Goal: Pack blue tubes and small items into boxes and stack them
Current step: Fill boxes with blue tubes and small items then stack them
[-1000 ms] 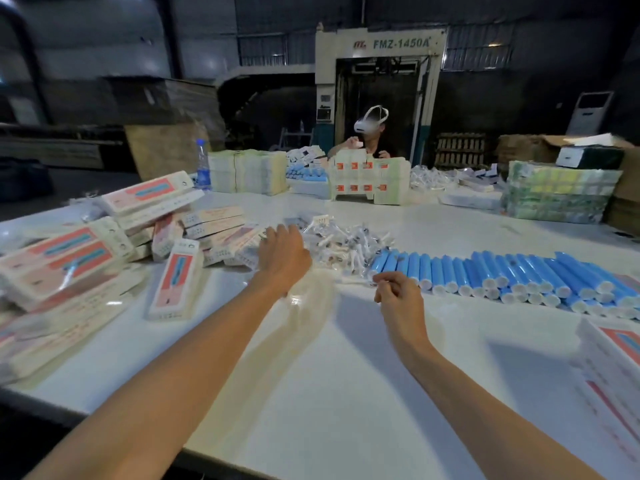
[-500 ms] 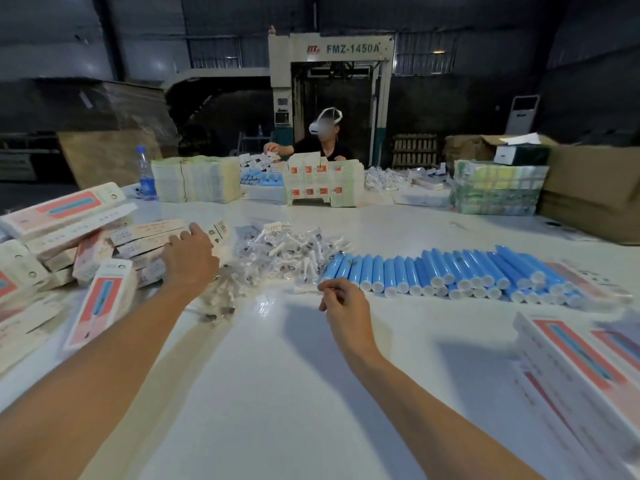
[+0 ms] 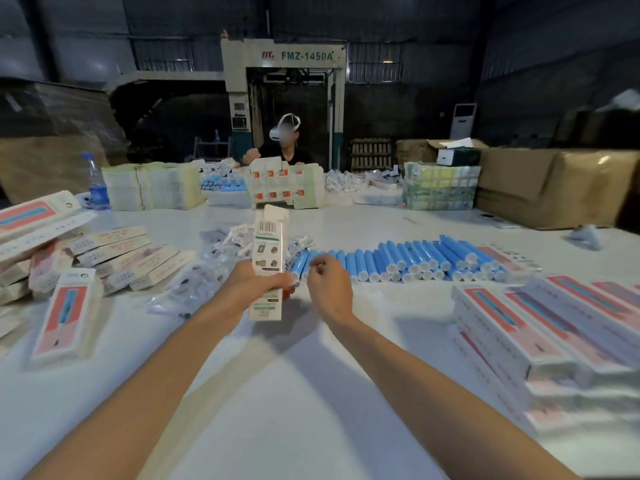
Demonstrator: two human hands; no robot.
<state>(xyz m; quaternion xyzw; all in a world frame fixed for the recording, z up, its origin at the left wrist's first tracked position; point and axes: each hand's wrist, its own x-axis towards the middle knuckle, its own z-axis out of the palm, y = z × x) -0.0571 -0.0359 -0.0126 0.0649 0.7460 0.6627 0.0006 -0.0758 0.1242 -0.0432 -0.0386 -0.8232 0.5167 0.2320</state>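
At the left of the frame loose flat boxes (image 3: 114,252) lie scattered on the white table (image 3: 311,393), with a heap of bagged small items (image 3: 207,271) just right of them. At centre the left hand (image 3: 258,284) grips a box (image 3: 268,251) round its lower half, its long axis upright and the flap end at the top. Just right of it the right hand (image 3: 329,285) hovers with forearm low and fingers curled, thumb against forefinger; whether it pinches anything I cannot tell. The blue tubes (image 3: 398,259) lie in a row just beyond and right of that hand, white caps toward the viewer. It is plainly the nearer hand for taking one. Packed boxes (image 3: 554,334) sit stacked at lower right.
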